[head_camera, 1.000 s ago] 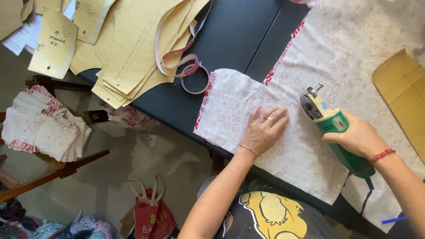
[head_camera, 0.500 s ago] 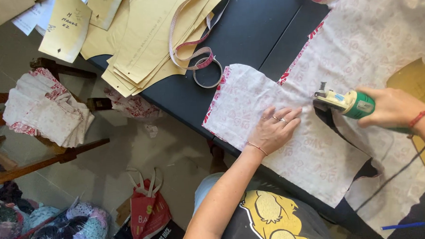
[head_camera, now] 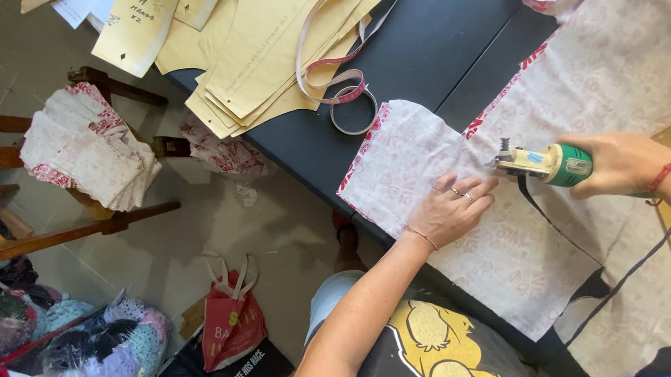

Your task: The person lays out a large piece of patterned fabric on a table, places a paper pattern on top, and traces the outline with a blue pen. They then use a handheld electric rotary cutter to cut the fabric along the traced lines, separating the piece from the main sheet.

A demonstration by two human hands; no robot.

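My left hand [head_camera: 451, 206] lies flat on the white printed fabric [head_camera: 504, 241] with its fingers [head_camera: 477, 186] spread slightly and pressed down, rings showing on two of them. The cloth covers the dark desk [head_camera: 420, 49] under my palm, and its rounded, red-trimmed edge lies just beyond my fingertips, toward the desk's near side. My right hand [head_camera: 622, 165] wraps closed around the green body of a small electric fabric cutter [head_camera: 543, 164], a red cord bracelet [head_camera: 667, 172] at the wrist. The cutter's pale metal head sits on the cloth just beside my left fingertips, almost touching them. Behind the cutter, a dark slit runs through the fabric toward my body, with the desk showing through it.

Beyond my left fingers, a pink measuring tape [head_camera: 338, 83] loops on the desk, near a stack of tan paper patterns [head_camera: 269, 56]. Off the desk, well away from my hands, a heap of cut fabric pieces [head_camera: 85, 150] rests on a wooden chair [head_camera: 66, 230], and a red bag [head_camera: 232, 321] stands on the floor.
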